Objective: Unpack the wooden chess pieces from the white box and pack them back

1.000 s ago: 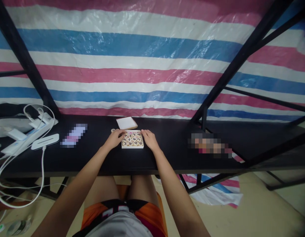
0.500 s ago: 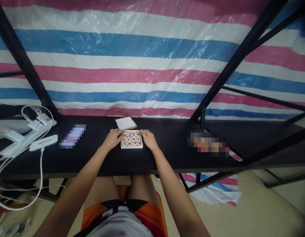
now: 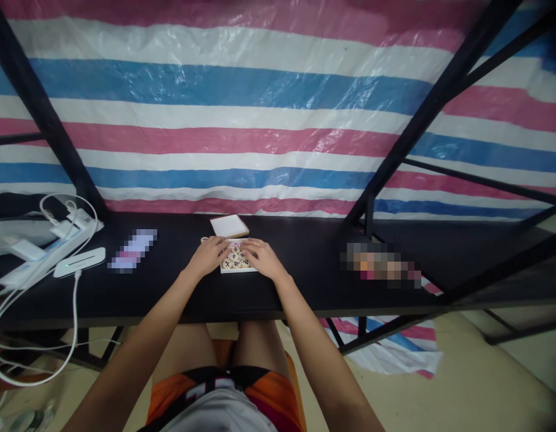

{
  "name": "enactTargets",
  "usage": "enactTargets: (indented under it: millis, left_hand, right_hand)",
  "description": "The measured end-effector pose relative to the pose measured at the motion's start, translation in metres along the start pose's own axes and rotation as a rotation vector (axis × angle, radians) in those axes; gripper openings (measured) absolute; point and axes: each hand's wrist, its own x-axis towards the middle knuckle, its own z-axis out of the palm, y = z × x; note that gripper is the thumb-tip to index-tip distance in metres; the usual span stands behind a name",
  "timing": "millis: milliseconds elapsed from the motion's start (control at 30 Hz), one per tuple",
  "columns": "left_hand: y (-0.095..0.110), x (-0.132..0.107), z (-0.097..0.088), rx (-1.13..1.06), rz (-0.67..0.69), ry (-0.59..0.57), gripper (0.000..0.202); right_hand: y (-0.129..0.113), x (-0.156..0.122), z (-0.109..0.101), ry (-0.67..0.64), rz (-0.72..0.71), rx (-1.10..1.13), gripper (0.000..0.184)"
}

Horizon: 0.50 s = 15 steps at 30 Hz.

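A small white box (image 3: pixel 239 270) sits on the black table, filled with round xiangqi pieces (image 3: pixel 234 263) marked with characters. My left hand (image 3: pixel 210 254) lies at the box's left side, fingers stretched over its far left corner. My right hand (image 3: pixel 263 259) is over the right side of the box, its fingers spread across the pieces and covering several of them. Whether the fingertips press on any piece is too small to tell. Behind the box rests its lid (image 3: pixel 230 226), pale side up. A round piece (image 3: pixel 204 239) peeks out beyond my left fingers.
To the left are a blurred-out phone-like object (image 3: pixel 132 249), a white device (image 3: pixel 80 261) with a cable, and a power strip (image 3: pixel 53 249) with plugs. A pixelated item (image 3: pixel 381 264) lies on the right. Black metal bars (image 3: pixel 399 138) and a striped sheet (image 3: pixel 242 141) stand behind.
My right hand has moved left, from the box's right edge to over the pieces. My left hand has shifted slightly onto the box. Box and lid stay in place.
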Motion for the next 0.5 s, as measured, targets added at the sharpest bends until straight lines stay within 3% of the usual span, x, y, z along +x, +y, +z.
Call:
enactTargets:
  millis: [333, 500]
  left_hand:
    - [0.0, 0.001, 0.002, -0.019, 0.041, -0.023, 0.043]
    - [-0.002, 0.0, 0.005, -0.052, -0.006, -0.007, 0.042]
  right_hand:
    - [-0.014, -0.002, -0.007, -0.062, 0.011, -0.016, 0.029]
    - [-0.015, -0.001, -0.008, -0.05, -0.01, -0.072, 0.029]
